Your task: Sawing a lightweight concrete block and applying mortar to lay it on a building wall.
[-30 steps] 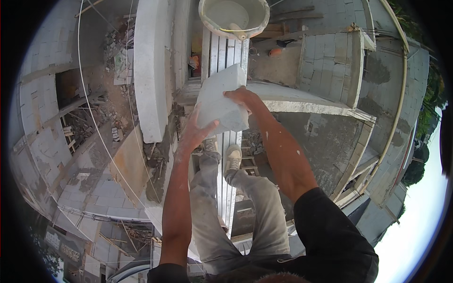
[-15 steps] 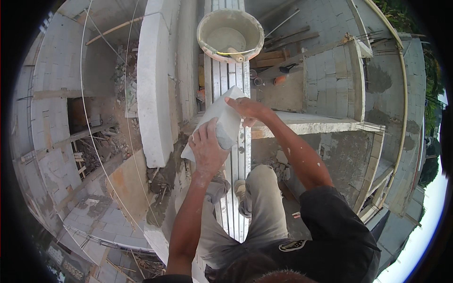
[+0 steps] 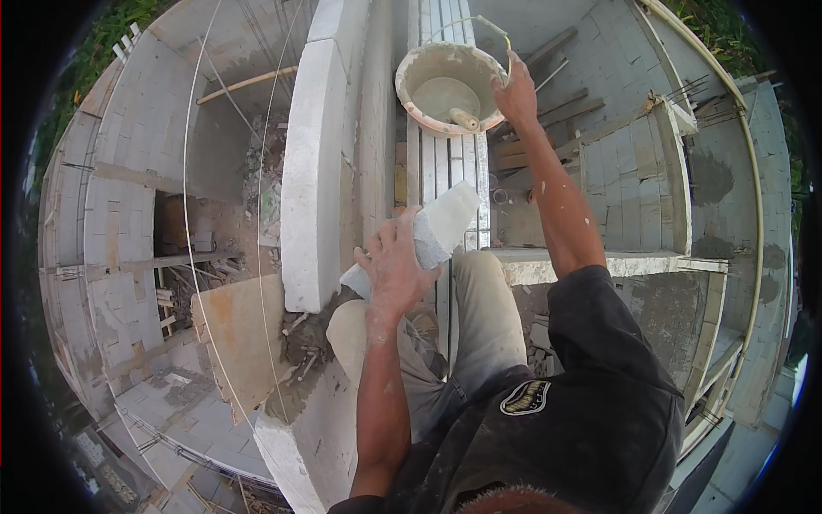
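Gripped the block (image 3: 449, 219) in a wide-spread left hand (image 3: 396, 264), low above the planks (image 3: 437, 161); took the right hand (image 3: 516, 91) off, up to the bucket (image 3: 416, 80), leaving the block seemingly to one hand. Swung the handle (image 3: 507, 41) off the near rim; could not tell whether pinched. Stayed low over the slatted planks, between a pale wall (image 3: 310, 171) leftward and unroofed rooms (image 3: 616, 141) rightward.

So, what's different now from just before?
The right hand let go of the block and moved forward to the right side of the bucket. The bucket's handle swung from the near rim to the far side. The left hand still has the block; the bucket stayed on the metal planks.
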A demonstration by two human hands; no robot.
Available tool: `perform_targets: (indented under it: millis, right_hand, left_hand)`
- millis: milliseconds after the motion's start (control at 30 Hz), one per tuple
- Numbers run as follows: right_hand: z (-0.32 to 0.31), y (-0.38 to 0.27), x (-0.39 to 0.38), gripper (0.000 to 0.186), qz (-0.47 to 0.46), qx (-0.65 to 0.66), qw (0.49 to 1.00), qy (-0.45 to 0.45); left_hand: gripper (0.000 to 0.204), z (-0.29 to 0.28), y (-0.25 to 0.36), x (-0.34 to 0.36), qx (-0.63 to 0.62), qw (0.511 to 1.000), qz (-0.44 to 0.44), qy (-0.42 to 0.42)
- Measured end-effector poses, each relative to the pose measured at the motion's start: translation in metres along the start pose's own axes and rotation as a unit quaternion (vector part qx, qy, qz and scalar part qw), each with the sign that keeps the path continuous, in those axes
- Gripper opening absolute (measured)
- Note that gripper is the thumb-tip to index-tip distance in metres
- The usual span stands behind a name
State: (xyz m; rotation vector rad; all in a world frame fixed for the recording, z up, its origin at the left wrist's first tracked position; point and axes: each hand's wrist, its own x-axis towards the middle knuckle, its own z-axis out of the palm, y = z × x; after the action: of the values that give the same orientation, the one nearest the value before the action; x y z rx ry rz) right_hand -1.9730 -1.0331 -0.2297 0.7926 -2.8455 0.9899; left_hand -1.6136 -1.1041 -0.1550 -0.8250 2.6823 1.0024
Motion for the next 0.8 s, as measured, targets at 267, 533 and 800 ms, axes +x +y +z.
perform_targets:
  millis: [267, 533, 800]
  right_hand:
    - [0.015, 0.008, 0.019, 0.059, 0.031, -0.163, 0.968, -0.185]
    - [0.082, 0.013, 0.045, 0.040, 0.119, -0.247, 0.904, -0.328]
    - [0.047, 0.016, 0.031, 0.017, -0.166, -0.393, 0.892, -0.150]
  left_hand:
    - [0.101, -0.015, -0.011, 0.012, -0.054, 0.998, -0.031, 0.020]
    - [0.100, -0.012, -0.005, 0.023, -0.056, 0.998, -0.030, 0.022]
    - [0.098, -0.013, -0.003, 0.021, -0.069, 0.995, -0.055, 0.045]
